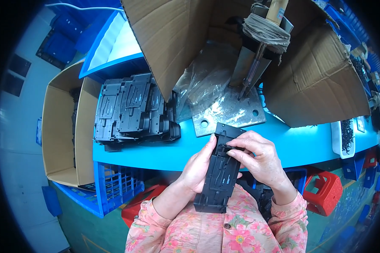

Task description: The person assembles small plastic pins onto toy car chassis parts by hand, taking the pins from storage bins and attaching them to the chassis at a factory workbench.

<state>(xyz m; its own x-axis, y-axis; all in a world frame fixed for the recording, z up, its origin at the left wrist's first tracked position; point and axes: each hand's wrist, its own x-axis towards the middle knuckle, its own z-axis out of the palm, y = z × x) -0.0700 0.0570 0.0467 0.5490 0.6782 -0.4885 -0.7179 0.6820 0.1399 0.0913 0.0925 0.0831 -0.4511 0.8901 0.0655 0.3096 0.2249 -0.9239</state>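
A long black plastic housing (219, 177) is held upright in front of my chest, its upper end just over the table's front edge. My left hand (198, 166) grips it along its left side, thumb up near the top. With thumb and forefinger pinched, my right hand (259, 158) works at a small dark part on the housing's upper section; the fingers cover most of that part, so its kind is hidden. Stacked on the table to the left are several similar black housings (133, 101).
Beyond my hands stands a metal base plate (230, 116) with an upright driver (253, 69), a cloth-wrapped handle and cardboard shields (316, 84) around it. A white tray (337, 141) of small black parts is at right. Left are a cardboard box (61, 126) and blue crate (118, 185); red stools (325, 192) stand below.
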